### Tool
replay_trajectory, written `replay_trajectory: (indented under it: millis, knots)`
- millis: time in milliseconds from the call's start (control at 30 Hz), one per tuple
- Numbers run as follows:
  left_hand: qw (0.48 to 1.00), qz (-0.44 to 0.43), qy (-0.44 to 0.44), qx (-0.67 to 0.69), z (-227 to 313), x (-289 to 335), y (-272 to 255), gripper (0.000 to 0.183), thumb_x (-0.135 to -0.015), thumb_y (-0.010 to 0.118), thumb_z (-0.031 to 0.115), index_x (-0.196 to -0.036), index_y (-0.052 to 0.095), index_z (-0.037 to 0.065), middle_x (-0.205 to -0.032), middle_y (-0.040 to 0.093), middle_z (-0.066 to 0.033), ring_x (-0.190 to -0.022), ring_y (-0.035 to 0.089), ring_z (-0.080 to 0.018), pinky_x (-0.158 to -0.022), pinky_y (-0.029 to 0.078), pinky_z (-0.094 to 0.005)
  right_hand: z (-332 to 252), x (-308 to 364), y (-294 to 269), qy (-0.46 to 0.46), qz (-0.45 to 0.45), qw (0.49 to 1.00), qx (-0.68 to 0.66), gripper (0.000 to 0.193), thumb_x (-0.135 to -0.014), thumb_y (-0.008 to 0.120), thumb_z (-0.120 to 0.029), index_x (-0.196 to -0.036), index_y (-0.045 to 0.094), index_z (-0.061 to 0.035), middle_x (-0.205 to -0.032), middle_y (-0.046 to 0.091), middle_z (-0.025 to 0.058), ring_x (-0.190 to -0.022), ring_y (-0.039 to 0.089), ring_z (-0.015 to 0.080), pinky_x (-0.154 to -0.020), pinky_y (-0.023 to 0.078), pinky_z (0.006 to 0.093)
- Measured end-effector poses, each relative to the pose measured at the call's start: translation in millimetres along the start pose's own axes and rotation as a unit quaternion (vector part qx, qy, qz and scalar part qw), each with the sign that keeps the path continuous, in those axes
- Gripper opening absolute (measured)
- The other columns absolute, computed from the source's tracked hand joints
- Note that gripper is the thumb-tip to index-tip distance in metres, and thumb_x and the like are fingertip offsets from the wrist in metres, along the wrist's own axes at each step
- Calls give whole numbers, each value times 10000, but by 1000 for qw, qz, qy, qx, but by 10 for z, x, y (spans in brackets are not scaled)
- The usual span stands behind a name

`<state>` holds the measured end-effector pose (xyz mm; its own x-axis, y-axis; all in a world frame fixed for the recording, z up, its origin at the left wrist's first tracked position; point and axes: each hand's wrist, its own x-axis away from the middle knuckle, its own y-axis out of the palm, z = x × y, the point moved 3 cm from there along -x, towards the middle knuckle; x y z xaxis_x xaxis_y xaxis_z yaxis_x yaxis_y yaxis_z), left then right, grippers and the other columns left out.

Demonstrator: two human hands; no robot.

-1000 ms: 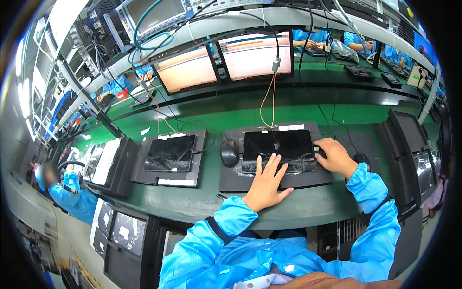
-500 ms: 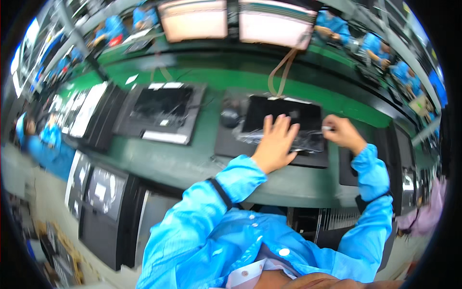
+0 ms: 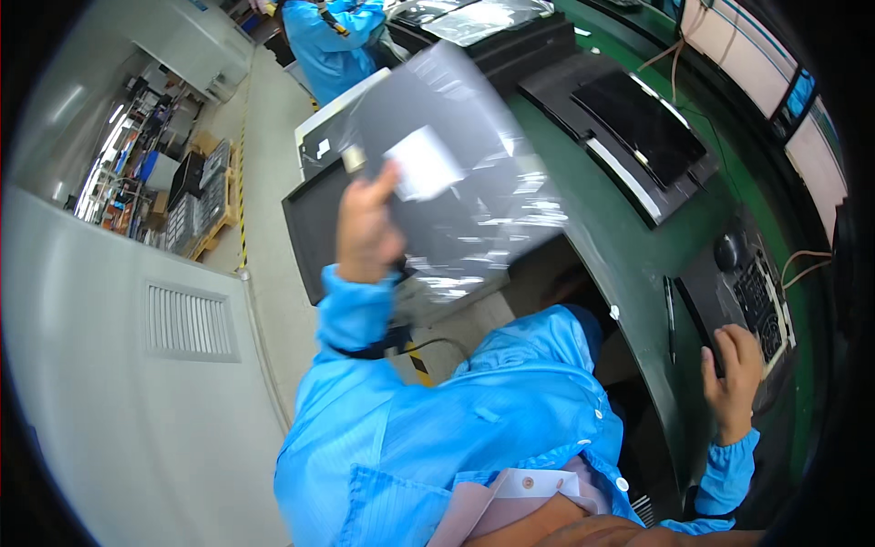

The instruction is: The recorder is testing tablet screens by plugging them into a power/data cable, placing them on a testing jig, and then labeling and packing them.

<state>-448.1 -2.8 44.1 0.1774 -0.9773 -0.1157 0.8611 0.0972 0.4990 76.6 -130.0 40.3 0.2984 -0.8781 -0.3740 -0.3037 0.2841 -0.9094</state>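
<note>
At the left, my left hand [image 3: 367, 232] is closed on a flat dark panel [image 3: 488, 173] wrapped in clear plastic film. The panel is tilted and blurred by motion, with a white label [image 3: 424, 162] on its face. My thumb shows at the panel's near edge; the other fingers are partly hidden. Over at the right, my right hand [image 3: 735, 378] has its fingers apart, with nothing seen in it. It is at the edge of a dark mat, close to a circuit board or keyboard-like part [image 3: 766, 305]. A round black object [image 3: 729, 250] sits beyond it.
Below the held panel stands a black tray [image 3: 305, 228]. Another dark screen [image 3: 638, 128] lies on a mat farther along the green bench [image 3: 592, 201]. A black pen [image 3: 671, 319] lies near my right hand. A co-worker in blue [image 3: 328, 46] stands at the far left.
The view has swung left. My left hand, earlier spread flat over the dark panel on the mat, now grips a film-wrapped panel off the bench. My right hand has gone from a pinch to open.
</note>
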Motion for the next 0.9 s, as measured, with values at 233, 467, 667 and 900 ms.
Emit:
replay_trajectory:
  millis: [233,467,667,900]
  knots:
    - [946,177,-260,-77,538,-125,-2650,384,-990,626,173,-1291,576,-60,-1169,689,-212,-1030,708,-323,-915,590,-471,-85,-245,141,46,-11,997,-60,209,-849,691,5,-1051,643,30,-1113,627,190,-1027,625,362,-917,491,405]
    - [586,235,73,-772,543,-197,-2265,797,-886,733,225,-1501,328,-80,-1570,311,-306,-1489,245,-418,-1232,159,-494,549,445,-309,39,56,986,154,281,-887,673,-6,-1168,664,15,-1201,660,209,-1156,617,407,-1034,463,477]
    - [873,-130,172,-438,-554,179,272,180,-1016,554,78,-1110,634,-53,-1024,674,-116,-927,635,-186,-870,529,-337,1430,2372,-1259,447,316,834,69,273,-979,622,-150,-1208,637,-2,-1239,648,137,-1155,622,272,-991,468,348]
    - [829,-435,164,-311,-1935,887,2112,28,-876,707,-5,-902,698,-11,-736,631,-84,-610,588,-143,-562,456,-256,1530,2972,-1043,450,169,838,258,415,-913,666,-305,-1211,652,-17,-1319,579,210,-1233,548,389,-1061,427,454]
